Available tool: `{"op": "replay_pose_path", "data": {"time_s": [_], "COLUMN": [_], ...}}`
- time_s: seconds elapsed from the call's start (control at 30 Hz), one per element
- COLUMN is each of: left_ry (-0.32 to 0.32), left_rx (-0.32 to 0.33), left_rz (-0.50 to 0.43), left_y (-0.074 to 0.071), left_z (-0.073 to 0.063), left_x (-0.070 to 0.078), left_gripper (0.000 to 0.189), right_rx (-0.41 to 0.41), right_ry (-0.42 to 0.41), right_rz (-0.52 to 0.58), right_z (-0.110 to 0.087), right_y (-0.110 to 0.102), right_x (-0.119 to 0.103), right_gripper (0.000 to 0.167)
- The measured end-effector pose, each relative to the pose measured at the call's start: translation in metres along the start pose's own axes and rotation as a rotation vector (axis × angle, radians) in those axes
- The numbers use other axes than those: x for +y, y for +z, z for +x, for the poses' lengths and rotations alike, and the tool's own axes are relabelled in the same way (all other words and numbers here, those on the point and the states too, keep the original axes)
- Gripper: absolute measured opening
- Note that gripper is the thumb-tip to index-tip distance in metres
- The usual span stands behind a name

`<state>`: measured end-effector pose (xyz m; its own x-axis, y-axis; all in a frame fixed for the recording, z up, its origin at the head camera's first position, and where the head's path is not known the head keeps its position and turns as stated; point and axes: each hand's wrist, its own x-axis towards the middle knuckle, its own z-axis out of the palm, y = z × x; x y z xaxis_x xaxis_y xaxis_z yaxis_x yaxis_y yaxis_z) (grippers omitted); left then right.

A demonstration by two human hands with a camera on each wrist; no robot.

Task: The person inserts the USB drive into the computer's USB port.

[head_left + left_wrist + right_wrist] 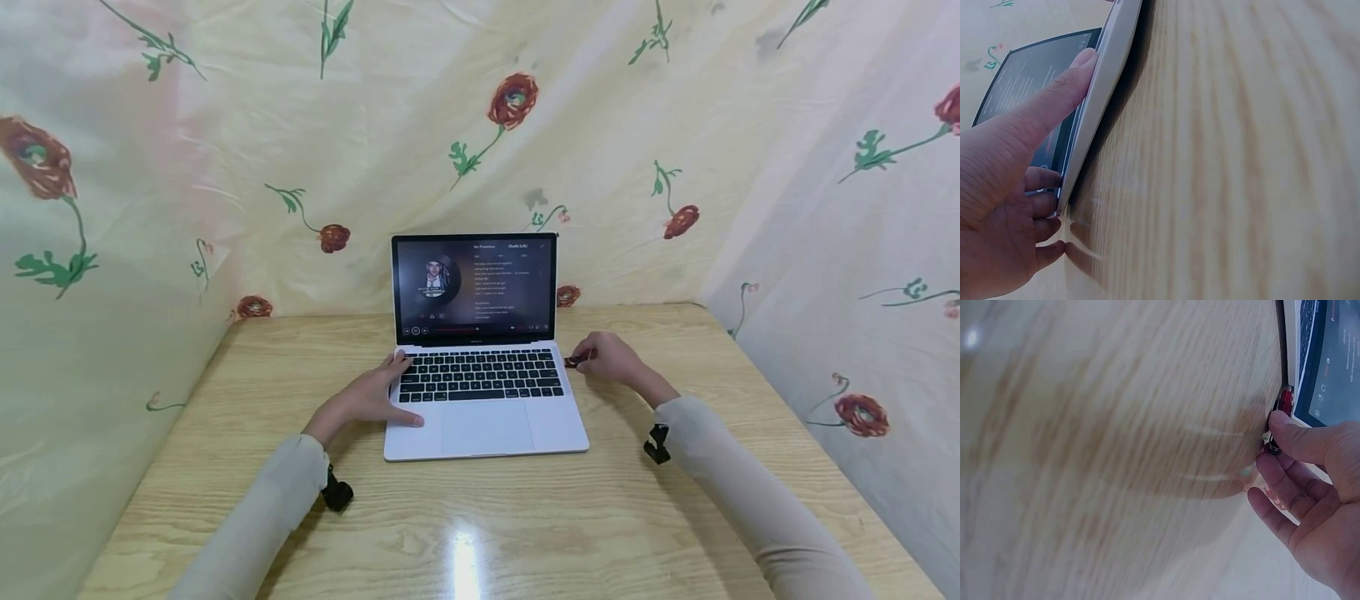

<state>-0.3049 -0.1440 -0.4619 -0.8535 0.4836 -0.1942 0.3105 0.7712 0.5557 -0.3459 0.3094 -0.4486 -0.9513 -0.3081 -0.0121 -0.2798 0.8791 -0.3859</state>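
A silver laptop (487, 432) stands unfolded on the table, its lit screen (510, 283) showing a music player. My left hand (369, 395) rests spread on its left side, the thumb on the palm rest and the fingertips by the upper left keys. At the laptop's right edge, my right hand (611, 358) pinches a small red and black USB flash drive (1285, 400) between thumb and fingers. The drive's front end meets the laptop's side near the hinge; whether it sits in a port cannot be made out.
The light wood table (450, 517) has a glare spot near its front. Cloth with a flower print (600, 150) hangs behind and on both sides. Small black devices (337, 492) are worn at both wrists.
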Motion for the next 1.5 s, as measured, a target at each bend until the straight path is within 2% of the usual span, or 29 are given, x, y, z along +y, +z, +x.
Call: {"op": "replay_pose_path", "data": {"time_s": [0.47,0.7,0.83,1.07,1.5], "left_ry": [0.002,-0.009,-0.005,-0.001,-0.006], "left_rx": [0.004,0.005,0.003,0.003,0.009], "left_rz": [-0.015,-0.021,-0.016,-0.023,-0.004], "left_y": [0.0004,-0.0003,-0.0003,0.0001,0.0004], "left_z": [-0.0023,-0.0028,-0.0016,-0.0007,0.001], "left_x": [0.0,0.0004,-0.0001,-0.0001,-0.0014], "left_gripper": [0.123,0.123,0.123,0.123,0.124], "right_rx": [0.007,0.025,0.026,0.027,0.037], "right_ry": [0.022,-0.008,0.017,0.029,-0.012], "right_rz": [0.025,0.048,0.055,0.013,0.076], "right_z": [0.0011,0.0002,0.0008,0.0021,-0.0012], "right_y": [-0.001,-0.0006,0.0017,0.0038,0.0004], "right_x": [-0.0021,-0.0004,0.0011,0.002,-0.0014], "right_gripper": [0.017,0.015,0.016,0.016,0.016]}}
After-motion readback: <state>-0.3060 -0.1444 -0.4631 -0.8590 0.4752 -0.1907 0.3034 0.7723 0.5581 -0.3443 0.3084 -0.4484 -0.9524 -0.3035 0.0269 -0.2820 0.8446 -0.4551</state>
